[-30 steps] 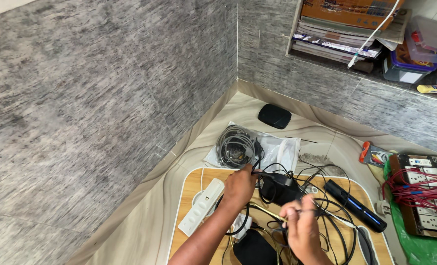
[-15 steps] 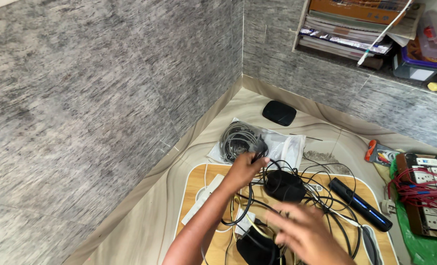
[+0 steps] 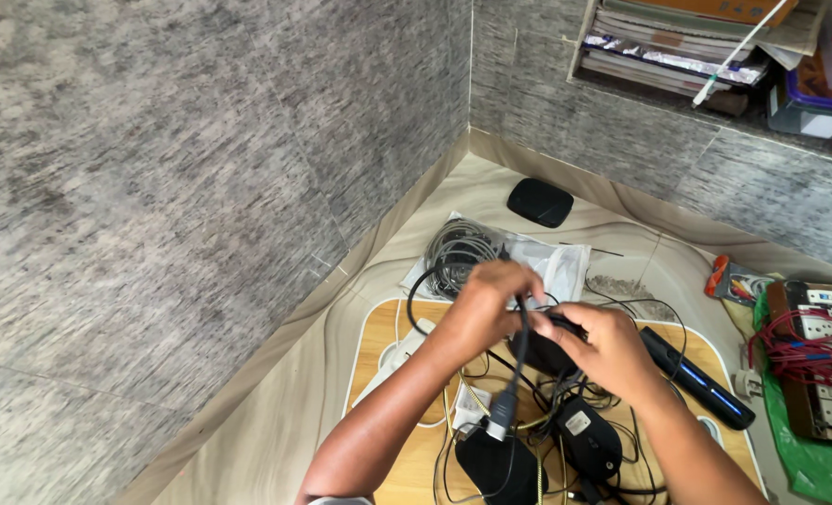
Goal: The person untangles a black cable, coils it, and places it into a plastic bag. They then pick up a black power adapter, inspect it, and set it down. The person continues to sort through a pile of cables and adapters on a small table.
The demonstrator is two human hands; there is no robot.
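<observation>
hands: left hand (image 3: 487,304) and right hand (image 3: 603,351) had come together over the wooden board (image 3: 371,365); half a second earlier they were apart, the right one low and blurred.
grip, left: closed around a black cable (image 3: 520,346), which hung down from the fist to a grey plug end (image 3: 502,417).
grip, right: fingers pinched on the same cable just beside the left hand; what else lay under the palm could not be told.
change in cable: it had been lifted clear of the tangle and now ran between both hands; judged as one lead being separated from the rest.
below hands: black adapter with a pale label (image 3: 586,440), newly in view; a dark pouch (image 3: 491,468) was cut off by the lower edge.
beside: white power strip (image 3: 399,348), mostly hidden behind the left forearm.
farther: grey cable coil (image 3: 455,251) on a clear bag; black remote (image 3: 696,379) to the right.
farthest: black oval box (image 3: 539,202) near the wall corner.
unclear: which device the held cable joined.
</observation>
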